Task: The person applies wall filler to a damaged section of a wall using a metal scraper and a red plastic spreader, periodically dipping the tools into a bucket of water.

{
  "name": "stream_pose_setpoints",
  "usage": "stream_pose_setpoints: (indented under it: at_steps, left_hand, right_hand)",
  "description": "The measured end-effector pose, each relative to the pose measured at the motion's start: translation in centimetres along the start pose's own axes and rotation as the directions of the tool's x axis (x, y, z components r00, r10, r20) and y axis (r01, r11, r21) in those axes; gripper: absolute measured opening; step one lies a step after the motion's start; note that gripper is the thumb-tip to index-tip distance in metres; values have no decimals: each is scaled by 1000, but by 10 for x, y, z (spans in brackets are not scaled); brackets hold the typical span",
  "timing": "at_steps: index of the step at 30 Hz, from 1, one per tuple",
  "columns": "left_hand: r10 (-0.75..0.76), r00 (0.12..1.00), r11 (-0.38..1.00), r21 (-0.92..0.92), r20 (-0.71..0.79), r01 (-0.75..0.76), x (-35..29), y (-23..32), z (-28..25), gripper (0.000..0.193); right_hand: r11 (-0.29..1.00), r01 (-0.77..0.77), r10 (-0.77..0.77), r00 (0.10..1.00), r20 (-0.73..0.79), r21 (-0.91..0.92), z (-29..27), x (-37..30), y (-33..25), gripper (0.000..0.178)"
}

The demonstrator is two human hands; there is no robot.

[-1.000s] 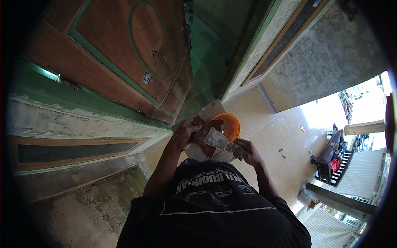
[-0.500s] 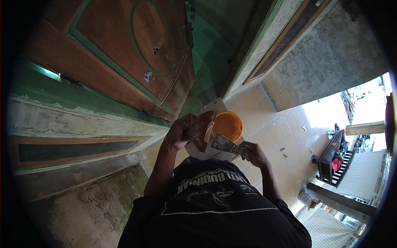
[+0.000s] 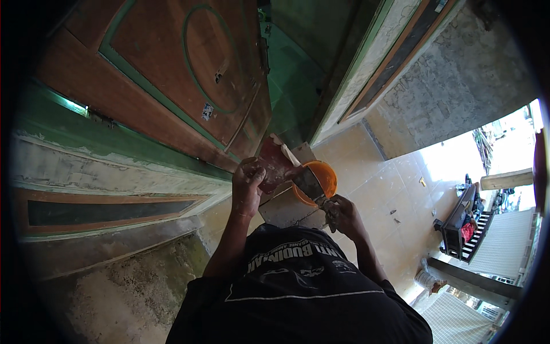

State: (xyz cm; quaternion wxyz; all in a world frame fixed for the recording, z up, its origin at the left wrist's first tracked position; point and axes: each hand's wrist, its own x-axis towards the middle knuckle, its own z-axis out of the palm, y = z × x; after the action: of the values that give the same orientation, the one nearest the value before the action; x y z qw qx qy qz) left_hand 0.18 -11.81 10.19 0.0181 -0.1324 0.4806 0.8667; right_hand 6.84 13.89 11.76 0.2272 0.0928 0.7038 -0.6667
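Note:
My left hand (image 3: 248,186) is closed on the near left edge of a dark red flat board (image 3: 270,167). A strip of pale putty (image 3: 288,153) lies along the board's far right edge. In my right hand (image 3: 346,217) is the smeared handle of a putty knife (image 3: 310,186). Its wide grey blade points away and to the left, with its tip at the board's right edge. Below the blade stands an orange bucket (image 3: 327,176), partly covered by the blade and the board. The bucket's contents are hard to make out.
A brown door (image 3: 154,69) with green trim stands at the left, near a door frame (image 3: 344,74). Tiled floor (image 3: 372,172) spreads to the right, with small scraps (image 3: 396,220) on it. A dark bench (image 3: 458,223) stands at the far right.
The board has turned and moved away from me, and its putty edge now faces the far right. The knife has swung from beside the bucket to over it, its blade meeting the board.

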Motion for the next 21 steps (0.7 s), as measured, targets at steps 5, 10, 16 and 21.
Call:
stream_pose_setpoints:
  at_steps: [5,10,16,21]
  left_hand:
    - [81,996,977,196,29,-85,-10,5,12,29]
    - [181,972,869,438,148,-229,-19,8,18,24]
    - [240,934,704,614,265,-356,-32,8,28,19]
    - [288,864,470,725,414,-504,-37,3,23,19]
  right_hand:
    - [997,-34,33,999,-19,-68,-1,2,-10,22]
    - [999,-37,36,999,-19,-20,-4,4,-9,25]
    - [997,-23,21,999,25,67,-5,2,-23,28]
    - [996,4,-7,1000,28,87,-8,2,-26,31]
